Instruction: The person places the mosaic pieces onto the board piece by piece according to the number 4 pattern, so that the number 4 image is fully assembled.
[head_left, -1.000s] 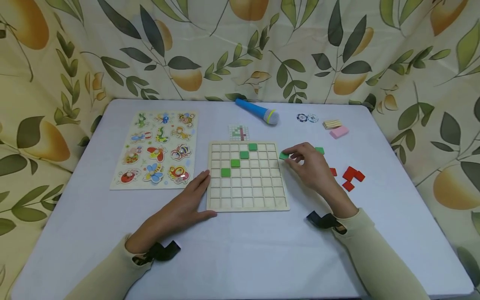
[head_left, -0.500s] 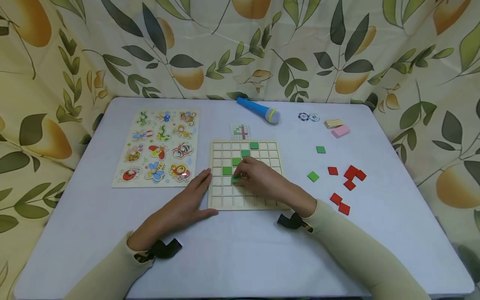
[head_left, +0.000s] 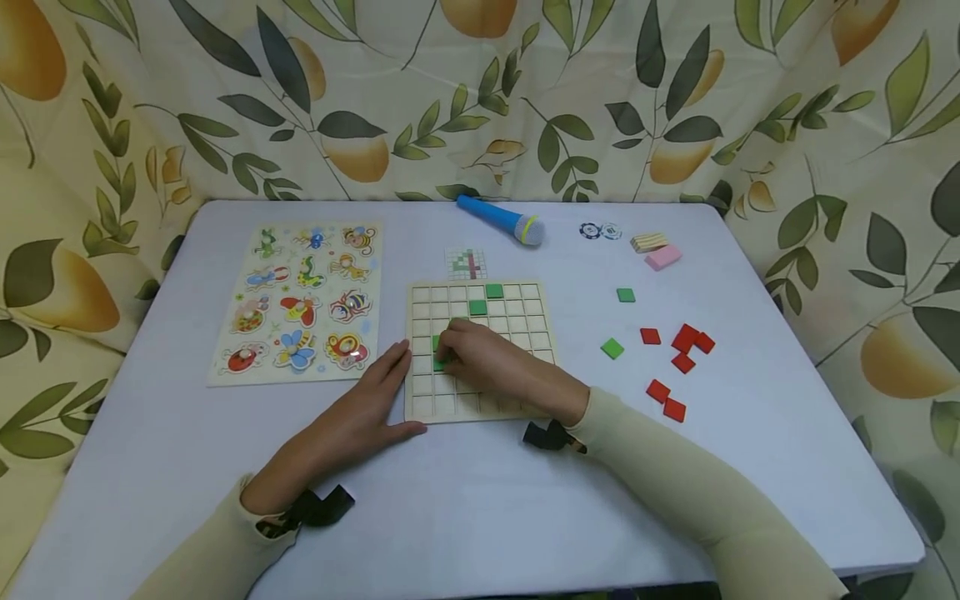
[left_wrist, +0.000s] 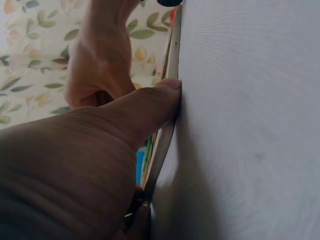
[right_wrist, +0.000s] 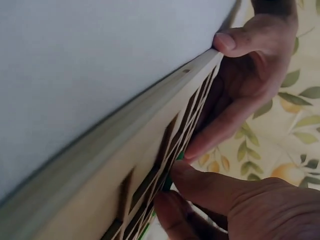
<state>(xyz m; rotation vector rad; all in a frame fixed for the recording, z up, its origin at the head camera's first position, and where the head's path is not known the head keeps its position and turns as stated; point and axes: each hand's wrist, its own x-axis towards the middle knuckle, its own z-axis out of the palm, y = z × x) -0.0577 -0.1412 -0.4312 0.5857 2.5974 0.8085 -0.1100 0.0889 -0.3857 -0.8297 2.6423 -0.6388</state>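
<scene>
A wooden grid board lies in the middle of the table with several green tiles set in its squares, one of them at the top. My right hand is over the board's left part and pinches a green tile at a square below another green one. In the right wrist view, thumb and finger meet around that tile. My left hand rests along the board's left edge, fingers stretched out and thumb against the near left corner. The right hand hides some squares.
Two loose green tiles and several red tiles lie right of the board. Behind it are a small pattern card and a blue toy microphone. An insect puzzle board lies left; a pink block sits back right.
My right hand has carried the green tile from the board's right side leftward across it and down to a square. My left hand stays at the board's edge. The head view has shifted slightly.
</scene>
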